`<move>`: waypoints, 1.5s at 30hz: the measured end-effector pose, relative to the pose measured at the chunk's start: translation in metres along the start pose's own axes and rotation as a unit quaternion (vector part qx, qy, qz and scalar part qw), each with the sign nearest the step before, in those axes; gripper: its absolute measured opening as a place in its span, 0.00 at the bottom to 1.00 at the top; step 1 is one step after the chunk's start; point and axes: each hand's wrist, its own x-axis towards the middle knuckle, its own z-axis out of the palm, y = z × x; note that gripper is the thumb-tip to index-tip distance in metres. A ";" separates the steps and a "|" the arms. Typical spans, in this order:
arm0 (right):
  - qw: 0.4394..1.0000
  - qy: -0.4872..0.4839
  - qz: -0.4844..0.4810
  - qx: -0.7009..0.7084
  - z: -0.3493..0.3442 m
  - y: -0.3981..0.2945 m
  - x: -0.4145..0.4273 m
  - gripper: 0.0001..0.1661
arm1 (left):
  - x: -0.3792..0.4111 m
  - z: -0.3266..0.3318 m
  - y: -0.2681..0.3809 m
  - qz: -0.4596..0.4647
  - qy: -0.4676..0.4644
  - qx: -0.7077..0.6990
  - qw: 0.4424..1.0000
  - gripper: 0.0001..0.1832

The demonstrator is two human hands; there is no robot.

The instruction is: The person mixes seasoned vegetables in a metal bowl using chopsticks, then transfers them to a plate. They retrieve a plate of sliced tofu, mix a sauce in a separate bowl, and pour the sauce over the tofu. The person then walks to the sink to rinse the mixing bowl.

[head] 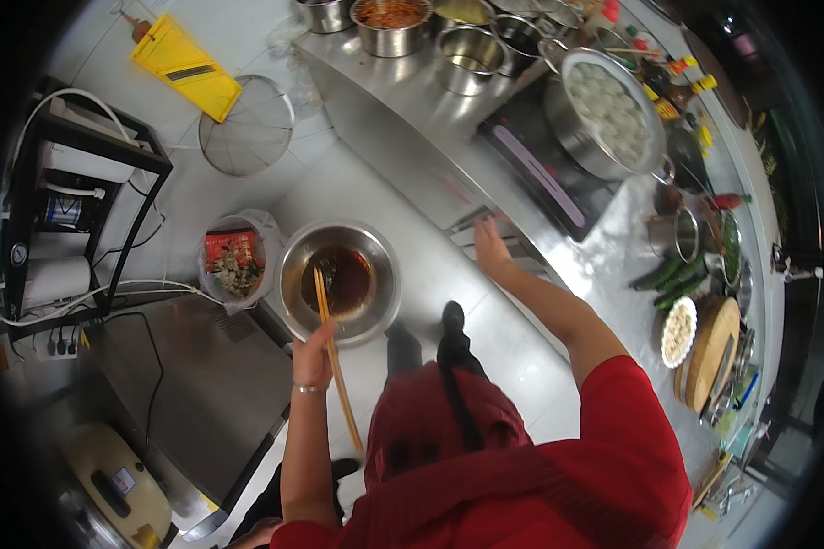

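A stainless steel mixing bowl [381, 257] with dark brown liquid [350, 281] in its bottom is in front of me. My left hand [314, 360] grips the near rim of the bowl and a pair of long wooden chopsticks [340, 384]. The chopsticks' far ends dip into the liquid. Stretched out to the right, my right hand [492, 248] appears empty, with fingers extended beside the slotted front [474, 226] of the steel counter. Motion blurs it, and I cannot tell whether it touches the counter.
On the steel counter [577, 274], a large pot [604, 117] of pale pieces stands on an induction cooker [539, 165]. Several steel pots [391, 41] line its far end. A lined bin [237, 264] adjoins the bowl's left. Another person's leg [275, 487] shows at lower left.
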 end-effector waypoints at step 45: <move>0.109 0.359 0.449 0.811 0.298 -0.122 0.299 0.10 | 0.547 0.002 -0.266 -0.091 -0.245 0.020 0.965 0.19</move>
